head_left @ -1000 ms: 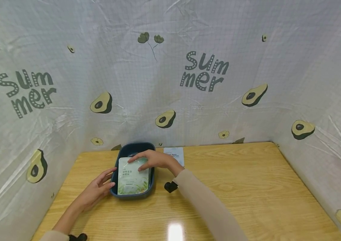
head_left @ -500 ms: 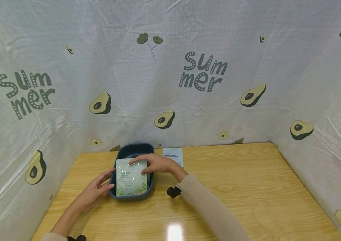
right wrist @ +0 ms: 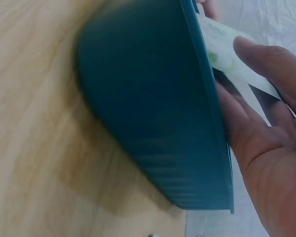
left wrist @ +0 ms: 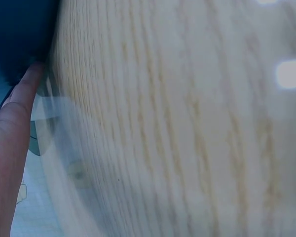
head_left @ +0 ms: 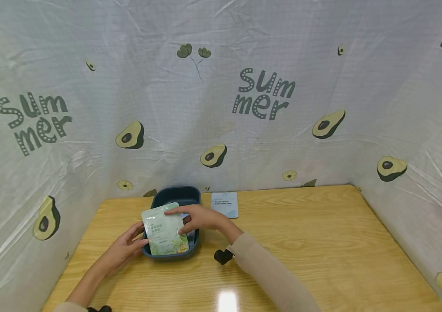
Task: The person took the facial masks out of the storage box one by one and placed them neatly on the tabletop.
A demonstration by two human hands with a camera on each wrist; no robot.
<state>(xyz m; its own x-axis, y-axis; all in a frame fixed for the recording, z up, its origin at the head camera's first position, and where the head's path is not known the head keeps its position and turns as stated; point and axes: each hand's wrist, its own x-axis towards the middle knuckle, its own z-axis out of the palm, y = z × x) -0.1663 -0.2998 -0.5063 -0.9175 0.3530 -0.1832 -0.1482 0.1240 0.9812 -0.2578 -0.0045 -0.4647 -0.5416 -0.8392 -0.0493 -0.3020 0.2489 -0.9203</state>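
Note:
A pale green-and-white flat sachet (head_left: 162, 232) with printed characters and leafy artwork is tilted over a dark blue plastic bin (head_left: 178, 190). My right hand (head_left: 201, 217) pinches the sachet at its right side. In the right wrist view, the thumb and fingers (right wrist: 271, 64) lie on both faces of the sachet, above the bin's wall (right wrist: 153, 98). Against the bin's left rim rests my left hand (head_left: 121, 247), thumb and fingers spread. The left wrist view has one finger (left wrist: 27, 89) touching the dark bin. Other flat packets partly show inside the bin beneath the sachet.
A light blue packet (head_left: 225, 204) lies on the wooden table (head_left: 303, 242) right of the bin, near the back edge. A white curtain (head_left: 268, 143) printed with avocados and "summer" lettering hangs behind the table and at both sides.
The sachet has lifted out of its flat position in the bin, turned and shifted left, uncovering part of the bin's right side. My left hand stays at the rim.

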